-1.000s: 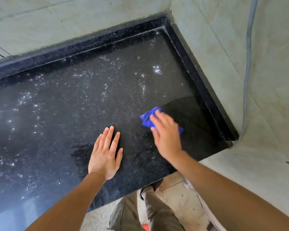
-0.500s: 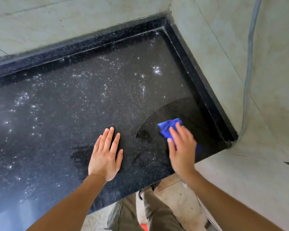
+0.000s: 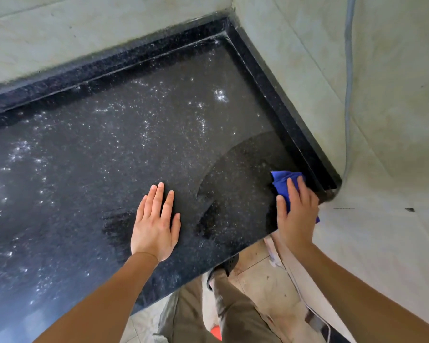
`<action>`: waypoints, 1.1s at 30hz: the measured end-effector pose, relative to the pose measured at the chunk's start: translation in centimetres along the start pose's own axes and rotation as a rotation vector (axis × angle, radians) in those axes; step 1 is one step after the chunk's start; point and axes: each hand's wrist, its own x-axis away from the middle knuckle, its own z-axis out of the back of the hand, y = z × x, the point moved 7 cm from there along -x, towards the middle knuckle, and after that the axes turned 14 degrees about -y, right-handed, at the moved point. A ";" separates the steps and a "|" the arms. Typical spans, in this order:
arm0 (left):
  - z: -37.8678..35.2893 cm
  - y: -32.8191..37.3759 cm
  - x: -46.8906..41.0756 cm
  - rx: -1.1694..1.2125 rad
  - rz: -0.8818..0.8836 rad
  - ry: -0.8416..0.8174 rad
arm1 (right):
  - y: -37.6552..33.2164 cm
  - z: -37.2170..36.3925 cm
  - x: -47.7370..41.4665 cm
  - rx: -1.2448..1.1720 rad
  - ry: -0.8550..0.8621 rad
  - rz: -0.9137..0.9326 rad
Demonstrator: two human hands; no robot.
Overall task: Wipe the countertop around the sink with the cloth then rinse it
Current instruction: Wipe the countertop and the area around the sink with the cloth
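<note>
Your right hand (image 3: 296,214) hid most of the crumpled blue cloth (image 3: 281,180), flat fingers pressing it onto the black speckled stone countertop (image 3: 109,157). A raised black stone edge (image 3: 282,107) stood just right of it. Your left hand (image 3: 155,224) lay spread, palm down. A grey hose (image 3: 348,95) ran beyond, its top cut off.

The desk (image 3: 104,149) is a black speckled stone slab with a raised lip (image 3: 282,100) along its far and right edges, cornering at 1 o'clock. White flecks scatter across it; a darker arc lies at 4 o'clock. A blue cloth (image 3: 281,184) lies by the lip at 3 o'clock under the right hand (image 3: 296,214). The left hand (image 3: 155,224) rests flat at 6 o'clock.
</note>
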 end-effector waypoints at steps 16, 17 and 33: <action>3.1 -2.0 -0.6 0.177 -0.122 0.046 | -6.8 -0.6 -1.5 -0.181 -0.031 -0.050; 3.4 -2.6 -0.6 0.196 -0.114 0.066 | -8.3 -1.6 -1.1 -0.144 -0.016 -0.048; 6.1 -7.5 -6.6 0.147 0.038 0.004 | -6.7 0.9 -6.5 -0.288 -0.038 -0.099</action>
